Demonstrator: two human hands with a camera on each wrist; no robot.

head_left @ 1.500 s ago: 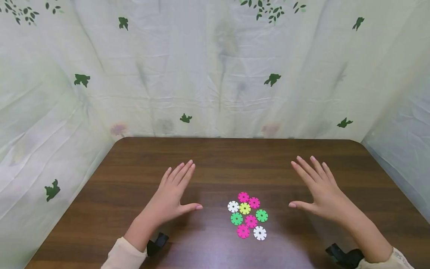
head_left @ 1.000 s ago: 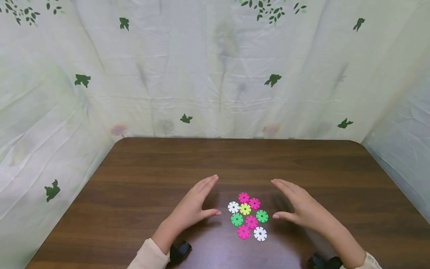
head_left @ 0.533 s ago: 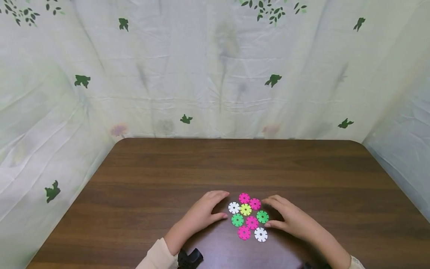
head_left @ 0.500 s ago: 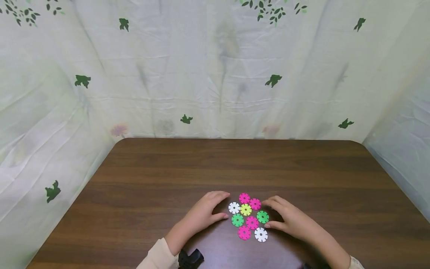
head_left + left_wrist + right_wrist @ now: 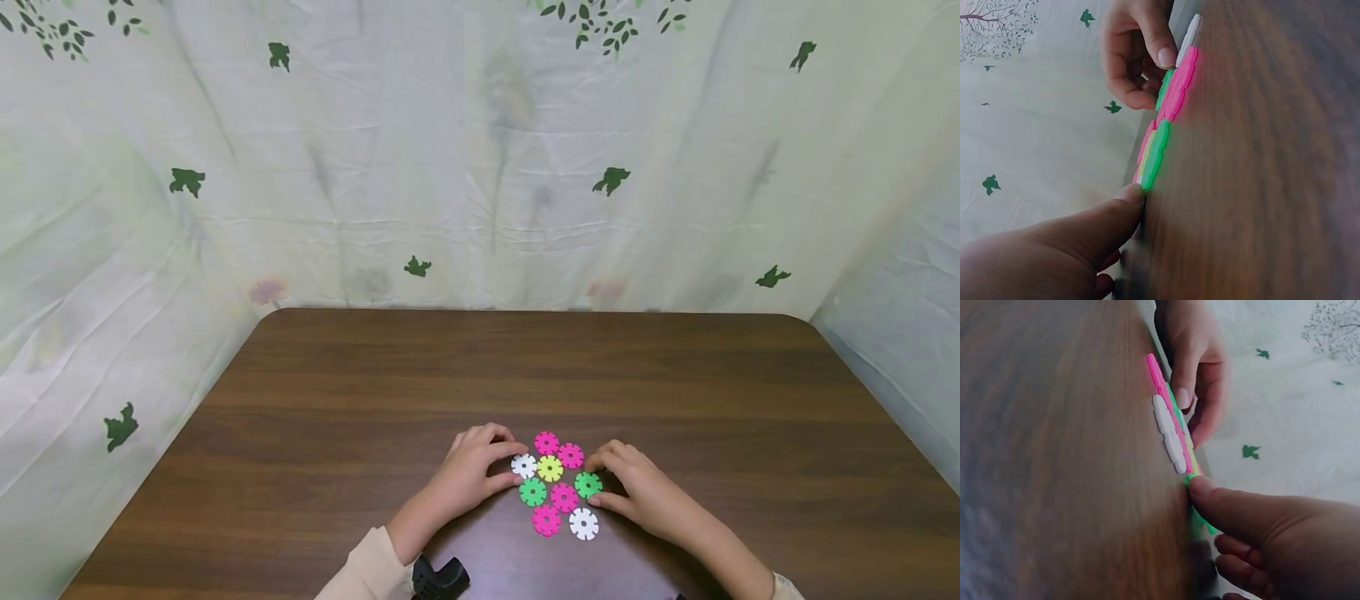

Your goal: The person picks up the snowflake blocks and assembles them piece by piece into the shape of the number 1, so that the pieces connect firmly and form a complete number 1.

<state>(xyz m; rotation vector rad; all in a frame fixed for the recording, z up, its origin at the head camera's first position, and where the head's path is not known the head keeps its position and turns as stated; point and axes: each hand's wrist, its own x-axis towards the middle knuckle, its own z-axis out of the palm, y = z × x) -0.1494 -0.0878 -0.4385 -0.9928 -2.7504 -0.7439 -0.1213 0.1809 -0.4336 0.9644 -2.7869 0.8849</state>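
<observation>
Several flat, notched plastic interlocking discs lie in a cluster on the wooden table. My left hand is at the cluster's left side, thumb and index finger at opposite edges of a white disc. On the other side, my right hand pinches a green disc between thumb and curled fingers. Between the hands lie a yellow disc, another green disc and a pink disc. Both thumbs also show in the wrist views, low over the wood beside the disc edges.
Two pink discs sit at the back of the cluster, one of them the rear pink disc. A front pink disc and a front white disc lie nearest me. The brown table ends at a pale patterned curtain.
Both hands have come inward and down from either side of the cluster, fingers spread at first, now closed in on the white disc and the right green disc. The discs keep their arrangement.
</observation>
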